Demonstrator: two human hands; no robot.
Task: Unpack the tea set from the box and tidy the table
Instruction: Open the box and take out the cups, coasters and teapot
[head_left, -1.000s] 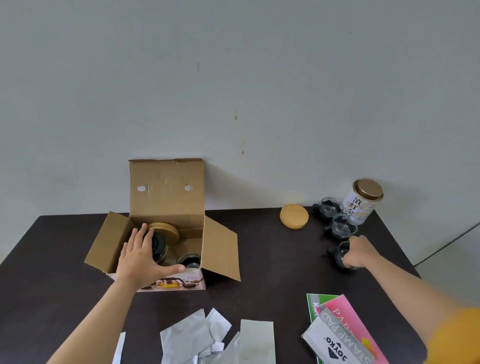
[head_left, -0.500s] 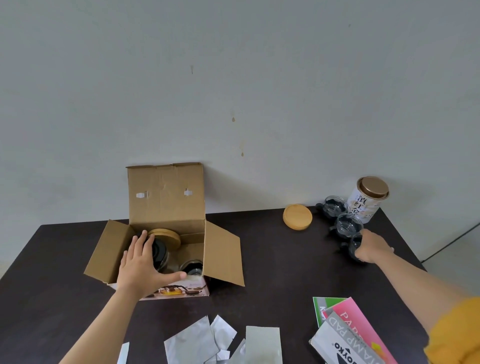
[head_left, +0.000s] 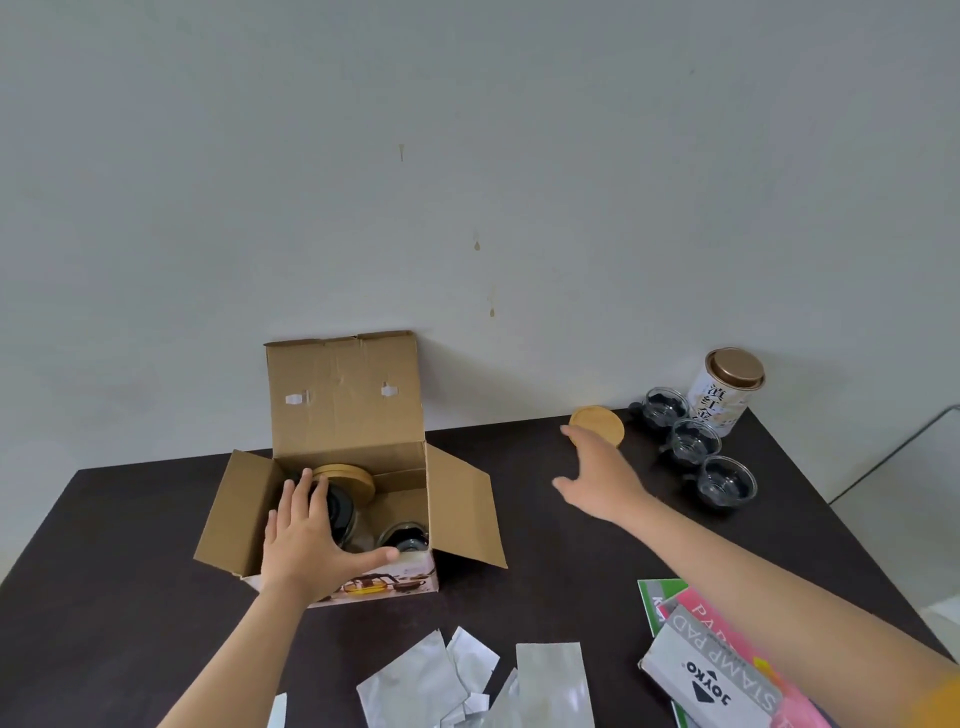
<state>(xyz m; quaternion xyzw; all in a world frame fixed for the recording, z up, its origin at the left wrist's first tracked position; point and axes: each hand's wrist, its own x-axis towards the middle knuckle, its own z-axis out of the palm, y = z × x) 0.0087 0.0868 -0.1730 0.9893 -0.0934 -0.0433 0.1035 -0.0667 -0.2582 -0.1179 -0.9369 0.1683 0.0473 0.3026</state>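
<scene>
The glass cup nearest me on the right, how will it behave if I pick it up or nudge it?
The glass cup looks thin-walled, so probably light and fragile. Smooth glass may be slippery. It sits low and wide, so likely slides rather than tips.

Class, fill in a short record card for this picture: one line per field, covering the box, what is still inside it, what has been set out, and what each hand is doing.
Box: cardboard box, flaps open, on the dark table
Still inside: glass teapot with wooden lid; one glass cup
Set out: three glass cups in a row by the tea tin; wooden lid
Left hand: rests on the box's front edge, fingers on the teapot
Right hand: open, above the table, holding nothing
Loose items: silver pouches; stamp pad packets
</scene>
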